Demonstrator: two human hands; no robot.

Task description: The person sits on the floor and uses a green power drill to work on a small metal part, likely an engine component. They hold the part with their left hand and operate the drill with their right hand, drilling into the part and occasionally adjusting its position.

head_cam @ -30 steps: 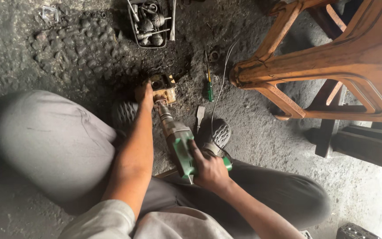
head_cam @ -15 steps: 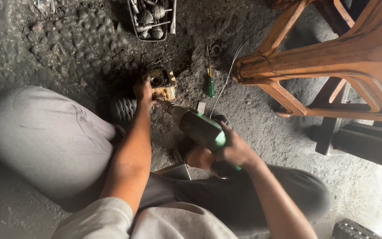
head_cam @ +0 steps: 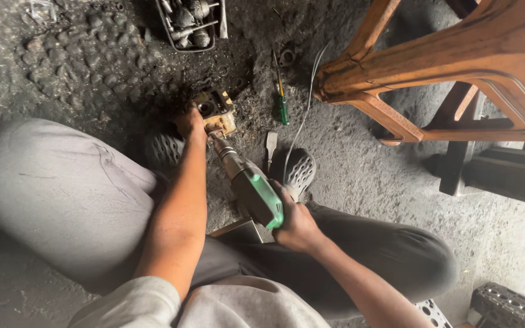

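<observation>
metal block [head_cam: 212, 109] sits on the grimy floor [head_cam: 80, 67] between my feet, just below the wire basket of parts [head_cam: 188, 21]. looks heavy, rigid, oily, likely slippery, so i'd grip it by the edges. my left hand [head_cam: 191, 124] is clamped on its near side, fingers curled tight. my right hand [head_cam: 296, 222] is wrapped around the rear of the green power driver [head_cam: 253, 188], tip on the block. green screwdriver [head_cam: 282, 100] lies just beside it.

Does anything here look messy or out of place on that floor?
Yes. A green-handled screwdriver and a flat chisel lie loose on the grimy floor, near the person's shoe, while the right hand drives a green power tool.
</observation>
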